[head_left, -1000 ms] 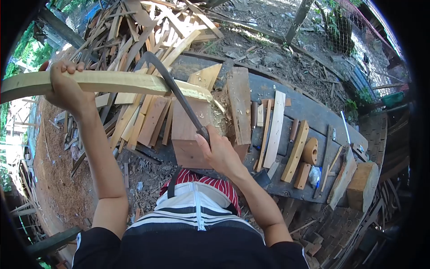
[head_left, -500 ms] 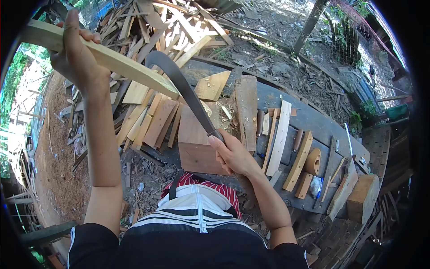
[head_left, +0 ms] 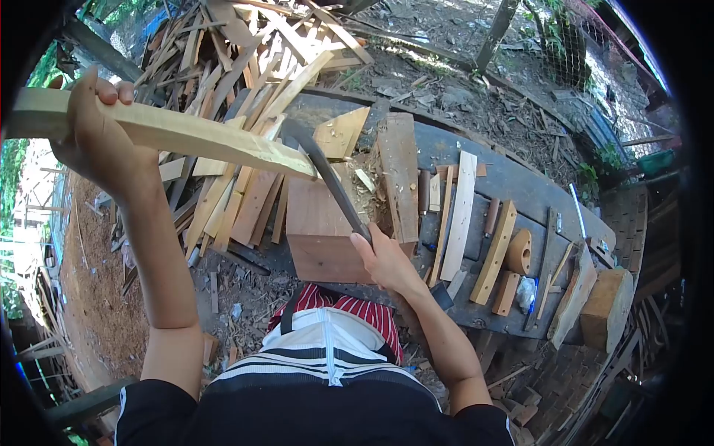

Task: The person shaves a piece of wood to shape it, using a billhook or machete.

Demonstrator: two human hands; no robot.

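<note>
My left hand (head_left: 100, 134) is raised at the upper left, its fingers wrapped round a long pale piece of wood (head_left: 201, 137). That piece slants down to the right, and its end lies above a large wooden block (head_left: 327, 256). My right hand (head_left: 384, 256), in front of the block, is closed on the handle of a dark curved blade (head_left: 335, 182). The blade points up and left, beside the end of the pale wood. Wood chips lie on and behind the block.
A dark workbench (head_left: 439, 152) carries a thick beam (head_left: 399, 178), a pale curved strip (head_left: 460, 215), a chisel (head_left: 491, 217) and a drilled wooden bar (head_left: 494, 253). Scrap wood (head_left: 245, 67) is heaped at the upper left. A cut log (head_left: 606, 308) stands at the right.
My left hand and the pale wood have moved left and down. The blade is steeper, its curved tip lower and to the right. My right hand has shifted slightly down.
</note>
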